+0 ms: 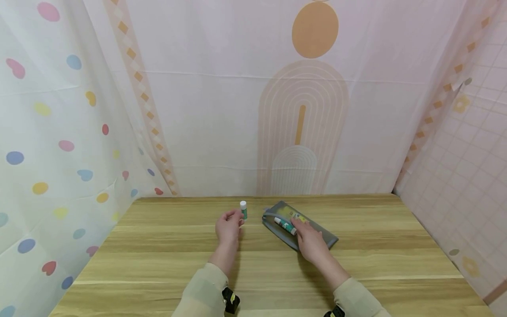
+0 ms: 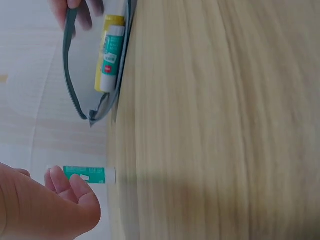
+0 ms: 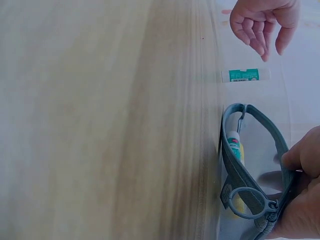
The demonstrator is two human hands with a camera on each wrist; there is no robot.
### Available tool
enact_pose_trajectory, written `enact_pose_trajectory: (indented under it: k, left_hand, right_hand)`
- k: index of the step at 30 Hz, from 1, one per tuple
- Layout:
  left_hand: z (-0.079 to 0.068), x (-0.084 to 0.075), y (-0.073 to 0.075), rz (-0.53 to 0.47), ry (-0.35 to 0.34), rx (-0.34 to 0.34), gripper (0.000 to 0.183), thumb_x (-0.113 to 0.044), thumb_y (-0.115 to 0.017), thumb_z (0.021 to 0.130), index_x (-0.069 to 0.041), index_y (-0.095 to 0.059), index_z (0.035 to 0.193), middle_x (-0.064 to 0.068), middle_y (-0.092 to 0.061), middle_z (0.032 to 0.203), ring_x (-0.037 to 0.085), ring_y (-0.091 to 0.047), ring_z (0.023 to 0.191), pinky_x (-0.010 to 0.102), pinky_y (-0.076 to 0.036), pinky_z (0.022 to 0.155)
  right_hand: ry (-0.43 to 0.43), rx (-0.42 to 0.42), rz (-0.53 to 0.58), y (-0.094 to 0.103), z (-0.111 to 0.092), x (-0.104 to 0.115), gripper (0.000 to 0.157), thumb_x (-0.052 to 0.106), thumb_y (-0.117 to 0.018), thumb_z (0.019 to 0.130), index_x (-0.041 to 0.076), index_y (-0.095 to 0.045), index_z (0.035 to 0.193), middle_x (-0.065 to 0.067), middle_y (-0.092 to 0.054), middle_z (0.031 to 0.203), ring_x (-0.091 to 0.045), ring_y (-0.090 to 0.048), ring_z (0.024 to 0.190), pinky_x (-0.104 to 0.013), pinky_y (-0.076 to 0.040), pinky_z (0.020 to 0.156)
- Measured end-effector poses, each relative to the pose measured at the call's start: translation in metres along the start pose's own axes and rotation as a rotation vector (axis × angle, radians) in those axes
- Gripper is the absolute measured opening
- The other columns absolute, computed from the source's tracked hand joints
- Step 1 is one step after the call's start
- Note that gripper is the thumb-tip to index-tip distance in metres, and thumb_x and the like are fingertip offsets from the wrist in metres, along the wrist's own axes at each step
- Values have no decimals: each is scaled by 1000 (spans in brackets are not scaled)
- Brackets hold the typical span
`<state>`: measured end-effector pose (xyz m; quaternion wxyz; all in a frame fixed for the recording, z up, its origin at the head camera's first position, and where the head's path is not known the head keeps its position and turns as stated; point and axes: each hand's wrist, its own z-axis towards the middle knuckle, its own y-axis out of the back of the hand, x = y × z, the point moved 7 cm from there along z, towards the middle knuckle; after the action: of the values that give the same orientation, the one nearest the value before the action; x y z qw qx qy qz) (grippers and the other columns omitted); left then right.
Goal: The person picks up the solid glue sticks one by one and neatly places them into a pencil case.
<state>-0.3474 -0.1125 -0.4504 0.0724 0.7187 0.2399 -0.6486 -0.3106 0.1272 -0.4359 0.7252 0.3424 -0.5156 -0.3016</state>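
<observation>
A green-and-white glue stick [image 1: 243, 212] stands upright with its white cap on top. Beside it, my left hand [image 1: 229, 229] has its fingers loosely bent; a gap separates them from the stick in the right wrist view. My right hand [image 1: 313, 244] pinches the upper edge of a grey mesh zip pouch [image 1: 329, 237]. The pouch's mouth is spread and faces left. Inside lies a second glue stick [image 2: 112, 57], against a yellow item [image 2: 114, 20] whose kind is partly hidden. A round zip pull [image 3: 270, 206] hangs at one end of the opening.
Both hands are over a wood-grain table [image 1: 158, 255]. A pale printed curtain [image 1: 214, 132] hangs along its back edge, a dotted curtain [image 1: 79, 114] on the left, and a checked one [image 1: 475, 176] on the right.
</observation>
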Motion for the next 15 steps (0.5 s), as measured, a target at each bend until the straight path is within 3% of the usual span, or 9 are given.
enact_pose_trajectory:
  k: [5, 9, 15]
  left_hand:
    - [4, -5, 3, 68, -69, -27, 26, -8, -68, 93, 7, -62, 113, 10, -69, 92, 22, -66, 79, 26, -54, 70]
    - [5, -8, 3, 196, -136, -54, 26, -10, -68, 92, 6, -63, 112, 15, -67, 97, 26, -64, 87, 27, -52, 71]
    - [4, -14, -1, 410, -258, -39, 34, -16, -69, 92, 5, -62, 117, 20, -65, 113, 36, -60, 106, 44, -51, 91]
  right_hand:
    - [-4, 5, 8, 0, 0, 0, 41, 0, -49, 101, 1, -52, 142, -21, -50, 143, -47, -41, 133, -80, -25, 99]
    - [-7, 9, 9, -1, 0, -1, 41, 0, -48, 101, 2, -51, 142, -21, -50, 143, -47, -41, 133, -80, -26, 99]
    - [-5, 8, 6, -1, 0, -1, 41, 0, -49, 101, 2, -52, 142, -21, -51, 142, -47, -41, 132, -80, -26, 98]
